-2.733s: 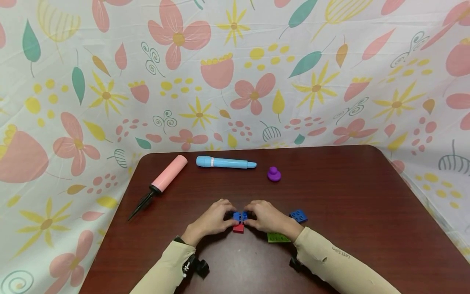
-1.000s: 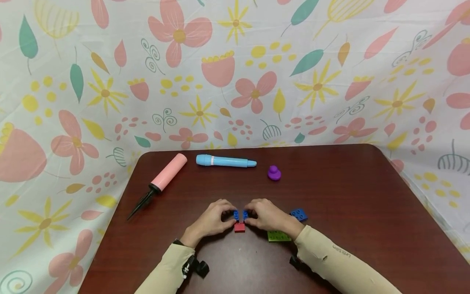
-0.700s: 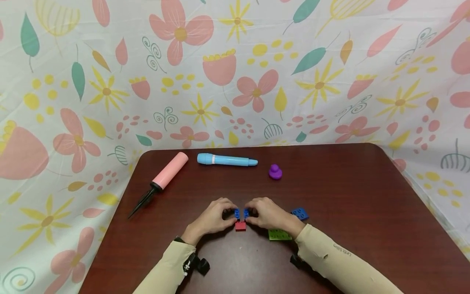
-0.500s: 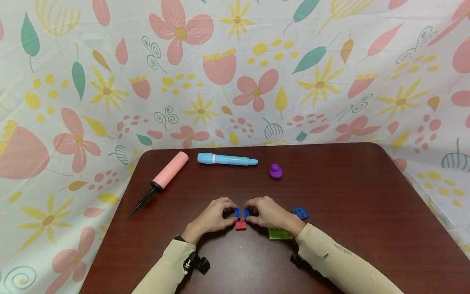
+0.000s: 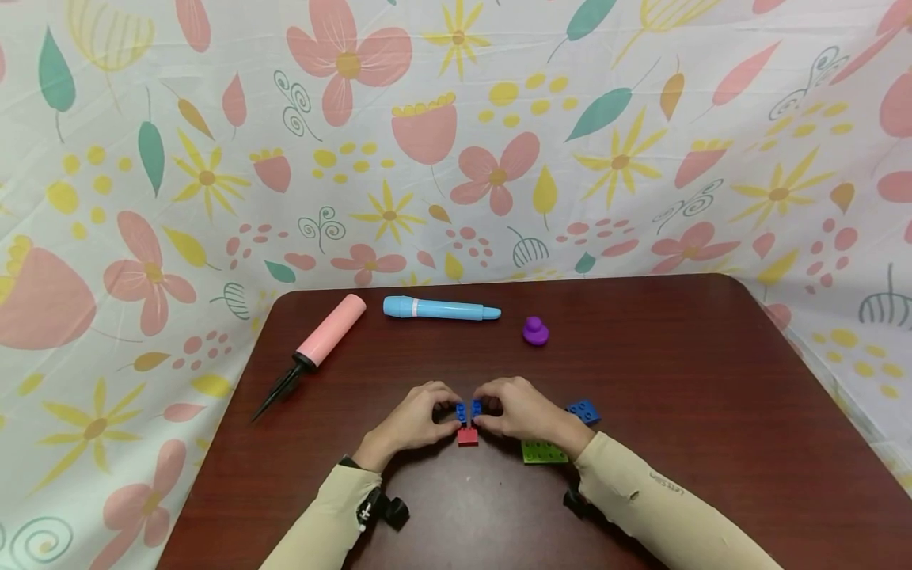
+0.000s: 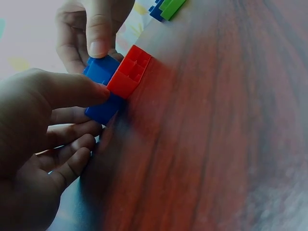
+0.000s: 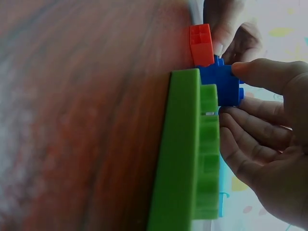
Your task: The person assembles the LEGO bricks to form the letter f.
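Note:
My left hand (image 5: 416,418) pinches a small blue brick (image 5: 461,413) between thumb and fingers, its studs facing up in the head view. Opposite it, my right hand (image 5: 523,410) pinches a second blue brick (image 7: 222,85), also with studs on top. A narrow gap shows between the two blue bricks from above. Just on the near side of them lies a red brick (image 5: 467,437); its hollow, divided side shows in the left wrist view, close by the left thumb. Curled fingers hide the outer sides of both blue bricks.
Partly under the right forearm lie a green brick (image 5: 545,452) and a larger blue brick (image 5: 583,411). Farther back on the brown table (image 5: 677,356) are a pink hand pump (image 5: 331,330), a light blue tube-like object (image 5: 442,309) and a purple knobbed piece (image 5: 535,331). A flowered cloth hangs behind.
The left blue brick has turned since the first frame, so its studs now show on top. Since half a second ago, the right hand has shifted slightly left, narrowing the gap.

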